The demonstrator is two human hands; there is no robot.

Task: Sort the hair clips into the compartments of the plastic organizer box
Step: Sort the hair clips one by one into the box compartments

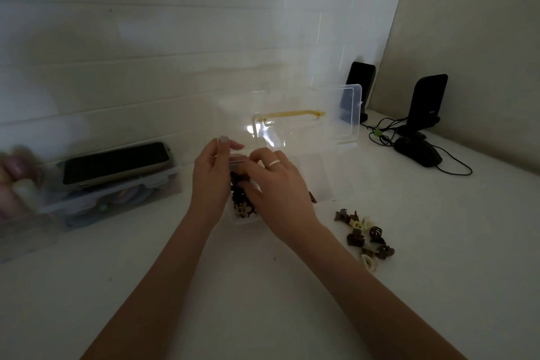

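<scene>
Clearly the step in hand is putting small clips into the near-left compartment of the clear organizer box (295, 155), which stands open on the white desk (263, 286) with its lid (344, 114) tipped up at the back. Both hands meet over that compartment. The left hand (211, 181) is upright at the box's left edge, fingers curled, thumb and fingertips apparently nipping a thin clear piece (a divider or the box wall, I cannot tell which). The right hand (274, 187), wearing a pale ring, lies knuckles-up across the compartment with its fingers bent downward; what they hold, if anything, is hidden.

To do this well, I judge the left hand should keep the light box steady while the right lets go low inside the compartment, so nothing bounces over the wall. The clear plastic is hard to read in this dim light, so feeling for the edge would be wise.

The hair clips are tiny claw types, dark brown, tan and cream. One lot (242, 204) already fills the compartment under the hands; a loose heap (365, 235) waits on the desk well to the right of the box, so much sorting appears to remain. A yellow handle (292, 114) shows through the lid.
</scene>
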